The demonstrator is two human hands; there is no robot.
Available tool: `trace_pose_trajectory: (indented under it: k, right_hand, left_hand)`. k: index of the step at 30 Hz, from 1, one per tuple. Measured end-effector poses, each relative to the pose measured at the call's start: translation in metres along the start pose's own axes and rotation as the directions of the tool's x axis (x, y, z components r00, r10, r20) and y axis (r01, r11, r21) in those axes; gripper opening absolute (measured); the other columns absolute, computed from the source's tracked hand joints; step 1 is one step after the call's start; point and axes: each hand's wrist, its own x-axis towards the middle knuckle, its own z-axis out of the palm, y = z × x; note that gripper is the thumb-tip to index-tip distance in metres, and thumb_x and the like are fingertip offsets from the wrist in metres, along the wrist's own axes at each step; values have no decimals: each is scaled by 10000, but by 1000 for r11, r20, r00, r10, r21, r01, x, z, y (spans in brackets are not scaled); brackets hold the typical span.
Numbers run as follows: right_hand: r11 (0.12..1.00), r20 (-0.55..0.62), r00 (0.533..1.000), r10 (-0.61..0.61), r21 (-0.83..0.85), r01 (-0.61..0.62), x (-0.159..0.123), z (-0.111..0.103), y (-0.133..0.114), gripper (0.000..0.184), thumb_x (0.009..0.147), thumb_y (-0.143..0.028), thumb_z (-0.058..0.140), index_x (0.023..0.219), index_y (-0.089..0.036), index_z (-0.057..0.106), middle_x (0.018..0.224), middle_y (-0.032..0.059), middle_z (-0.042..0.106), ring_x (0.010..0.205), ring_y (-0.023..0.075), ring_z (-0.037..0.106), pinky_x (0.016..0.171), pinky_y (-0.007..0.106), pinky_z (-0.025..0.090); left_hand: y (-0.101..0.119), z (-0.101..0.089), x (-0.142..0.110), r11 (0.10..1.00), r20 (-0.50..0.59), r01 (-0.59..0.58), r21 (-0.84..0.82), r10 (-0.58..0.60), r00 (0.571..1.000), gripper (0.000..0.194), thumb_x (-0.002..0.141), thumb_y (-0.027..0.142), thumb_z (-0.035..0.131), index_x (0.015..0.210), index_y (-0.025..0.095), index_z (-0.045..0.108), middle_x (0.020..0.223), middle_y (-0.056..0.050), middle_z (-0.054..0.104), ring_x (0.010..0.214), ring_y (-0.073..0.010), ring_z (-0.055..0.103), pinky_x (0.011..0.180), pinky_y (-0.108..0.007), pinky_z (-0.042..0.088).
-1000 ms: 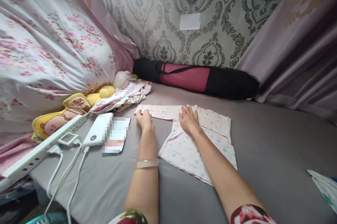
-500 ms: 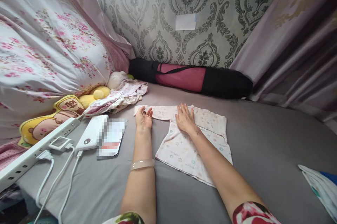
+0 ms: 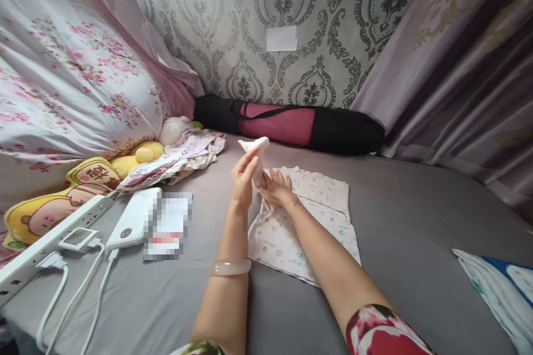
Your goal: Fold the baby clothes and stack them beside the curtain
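A small pale printed baby shirt [image 3: 312, 216] lies spread on the grey bed sheet [image 3: 416, 216]. My left hand [image 3: 244, 177] is raised off the bed with its fingers pinched on the shirt's left sleeve [image 3: 254, 146], which is lifted up and over. Flat on the shirt near the sleeve's base lies my right hand [image 3: 275, 187], fingers spread. A pale bangle [image 3: 230, 268] sits on my left wrist.
A white power bank [image 3: 131, 226] and a phone [image 3: 166, 224] lie left of my left arm, beside a white power strip [image 3: 50, 238] with cables. Crumpled clothes [image 3: 179, 155], plush toys [image 3: 137, 155] and floral bedding [image 3: 75, 83] fill the left. A black and pink rolled bag [image 3: 291, 124] lies against the wall. Folded fabric [image 3: 499, 283] sits at right.
My left hand has taken the sleeve and lifted it off the bed toward the middle of the shirt. My right hand stays pressed flat on the shirt.
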Motion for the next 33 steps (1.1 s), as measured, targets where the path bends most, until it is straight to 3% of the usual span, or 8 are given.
trace_pose_trajectory:
  k: [5,9,17,19,22,25,29,33]
  right_hand:
    - [914,-237,970,50,401,51,-5,-12,13,377,839,-260,531,1200,-235,634,1332,87,593,1315,286,436,1144,488,171]
    - [826,-291,939,182,563,15,-25,-22,43,405,917,-342,399,1201,-151,616,1221,127,650,1077,243,616,950,355,449]
    - [123,53,960,275,988,-90,-64,-32,102,722,941,-567,68,963,-133,644,873,157,698,849,268,676,713,399,553]
    - [-35,63,956,288,998,-55,-65,-28,103,545,937,-566,270,879,-159,627,774,110,687,759,243,672,687,393,561]
    - [-175,79,947,311,984,-25,-61,-22,95,112,823,-285,609,838,-174,604,701,18,664,635,167,640,676,335,570]
    - [-203,29,914,405,977,59,-54,-21,89,193,688,-48,616,835,-173,598,707,-14,670,625,139,637,664,291,574]
    - [-206,-134,877,462,945,253,-50,-30,95,210,674,-59,582,840,-187,596,762,-5,690,737,145,667,660,243,564]
    - [-169,-81,845,528,966,198,-50,-34,112,294,692,-176,632,983,-173,589,873,46,698,833,191,681,678,290,575]
  left_hand:
    - [-3,35,-16,987,245,26,158,-65,967,389,856,407,628,1189,209,663,1324,-80,607,1294,-257,492,1128,-394,327]
    - [-10,54,-30,940,409,-86,331,-60,911,397,894,374,566,1256,218,617,1400,-96,538,1341,-250,437,1145,-413,299]
    - [-25,65,-56,671,731,-397,626,-328,598,233,890,398,547,931,265,733,1469,-46,464,1427,-300,282,1167,-561,90]
    - [-28,62,-54,664,704,-385,641,-308,639,269,903,386,516,846,226,725,1404,-87,528,1368,-292,386,1161,-514,171]
    - [-33,53,-45,646,562,-295,704,-252,788,252,915,274,448,889,215,692,1197,-101,655,1157,-238,578,1050,-393,375]
    - [-40,37,-37,573,399,-190,797,-263,878,327,864,121,417,1092,222,629,1173,-105,660,1129,-238,586,994,-382,407]
    - [-53,16,-35,441,298,-107,891,-392,871,513,788,36,446,1256,232,523,1373,-127,537,1358,-293,377,1101,-511,242]
    - [-59,9,-38,346,248,-89,934,-448,859,435,832,75,423,1208,261,540,1383,-104,525,1379,-316,321,1104,-581,155]
